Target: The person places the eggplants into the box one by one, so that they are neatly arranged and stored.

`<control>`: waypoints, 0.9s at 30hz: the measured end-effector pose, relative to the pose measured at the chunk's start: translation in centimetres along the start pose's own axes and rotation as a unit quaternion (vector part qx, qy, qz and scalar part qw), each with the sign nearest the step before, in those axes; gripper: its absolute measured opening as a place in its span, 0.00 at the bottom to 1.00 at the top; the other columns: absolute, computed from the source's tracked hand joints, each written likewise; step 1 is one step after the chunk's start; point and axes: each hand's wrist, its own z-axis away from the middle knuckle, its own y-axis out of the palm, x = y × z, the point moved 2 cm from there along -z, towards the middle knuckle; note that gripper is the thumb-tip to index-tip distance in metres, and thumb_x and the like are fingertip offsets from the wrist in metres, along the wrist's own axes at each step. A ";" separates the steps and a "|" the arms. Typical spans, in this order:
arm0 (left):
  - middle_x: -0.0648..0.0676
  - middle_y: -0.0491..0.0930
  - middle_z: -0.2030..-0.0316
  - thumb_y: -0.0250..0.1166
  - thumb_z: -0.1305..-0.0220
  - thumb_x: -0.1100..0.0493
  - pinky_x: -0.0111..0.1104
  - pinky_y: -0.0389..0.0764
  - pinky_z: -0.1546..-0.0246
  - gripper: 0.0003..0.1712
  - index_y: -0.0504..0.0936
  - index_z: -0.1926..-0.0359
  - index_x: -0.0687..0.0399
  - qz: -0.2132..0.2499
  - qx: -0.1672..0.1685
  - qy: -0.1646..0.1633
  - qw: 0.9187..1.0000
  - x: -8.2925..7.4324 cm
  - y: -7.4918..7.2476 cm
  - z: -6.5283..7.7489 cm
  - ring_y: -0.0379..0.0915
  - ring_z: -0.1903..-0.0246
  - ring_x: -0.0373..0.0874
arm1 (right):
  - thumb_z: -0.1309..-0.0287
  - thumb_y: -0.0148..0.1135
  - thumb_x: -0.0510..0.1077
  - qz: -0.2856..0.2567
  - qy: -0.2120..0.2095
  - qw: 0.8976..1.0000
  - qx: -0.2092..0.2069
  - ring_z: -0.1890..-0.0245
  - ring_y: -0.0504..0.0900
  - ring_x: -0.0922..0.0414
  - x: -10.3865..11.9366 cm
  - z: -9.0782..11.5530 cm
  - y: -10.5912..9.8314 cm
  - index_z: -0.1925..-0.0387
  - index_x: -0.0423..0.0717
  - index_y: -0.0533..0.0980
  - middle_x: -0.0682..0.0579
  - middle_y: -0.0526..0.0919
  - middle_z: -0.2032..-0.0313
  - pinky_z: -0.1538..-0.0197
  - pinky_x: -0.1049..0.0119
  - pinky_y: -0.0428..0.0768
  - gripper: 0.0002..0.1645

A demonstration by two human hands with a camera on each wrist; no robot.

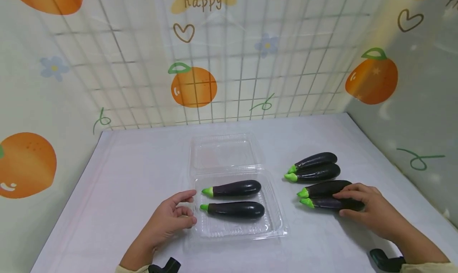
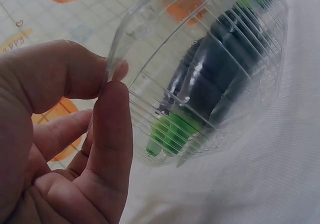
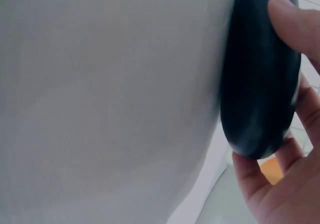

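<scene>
An open clear plastic clamshell box [image 1: 273, 225] lies on the table with two dark eggplants inside, an upper eggplant [image 1: 236, 188] and a lower eggplant [image 1: 237, 210], green stems to the left. My left hand [image 1: 173, 213] pinches the box's left rim between thumb and finger, as the left wrist view shows closely. On the right, my right hand [image 1: 368, 209] grips the nearest loose eggplant [image 1: 327, 203], thumb on one side and fingers on the other and round its blunt end [image 3: 257, 129]. Another eggplant [image 1: 322, 188] lies right behind it, close to the fingertips.
Two more eggplants [image 1: 316, 165] lie side by side farther back on the right. The box's lid [image 1: 225, 151] is folded back flat behind its base. A white cloth [image 1: 143, 165] covers the table, and printed curtains [image 1: 304, 38] with a wire grid behind enclose it.
</scene>
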 end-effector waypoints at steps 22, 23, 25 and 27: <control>0.64 0.66 0.38 0.70 0.48 0.69 0.27 0.81 0.66 0.43 0.69 0.28 0.58 -0.012 -0.007 -0.017 1.000 0.2 0.2 -0.1 0.77 0.66 0.41 | 0.46 0.76 0.45 -0.015 -0.028 0.999 -0.031 0.43 0.66 0.36 -0.4 0.6 0.4 0.47 0.51 0.81 0.42 0.78 0.44 0.49 0.35 0.67 0.23; 0.64 0.66 0.37 0.70 0.48 0.69 0.27 0.81 0.66 0.43 0.69 0.28 0.58 -0.011 -0.008 -0.017 1.000 0.2 0.2 -0.1 0.77 0.66 0.41 | 0.46 0.75 0.45 -0.015 -0.030 0.999 -0.034 0.43 0.67 0.36 -0.3 0.5 0.4 0.47 0.50 0.81 0.42 0.78 0.44 0.49 0.35 0.67 0.23; 0.64 0.66 0.37 0.70 0.48 0.69 0.27 0.81 0.66 0.43 0.69 0.28 0.58 -0.010 -0.010 -0.015 1.000 0.1 0.1 0.0 0.77 0.66 0.41 | 0.46 0.75 0.45 -0.015 -0.034 0.998 -0.043 0.44 0.67 0.36 -0.2 0.4 0.4 0.47 0.50 0.81 0.42 0.78 0.44 0.50 0.36 0.67 0.23; 0.64 0.66 0.37 0.70 0.48 0.70 0.27 0.81 0.66 0.43 0.69 0.28 0.58 -0.010 -0.012 -0.013 1.000 0.1 0.1 0.0 0.77 0.66 0.40 | 0.45 0.75 0.45 -0.017 -0.034 0.998 -0.048 0.44 0.68 0.36 -0.1 0.2 0.4 0.47 0.49 0.81 0.41 0.78 0.44 0.50 0.36 0.67 0.23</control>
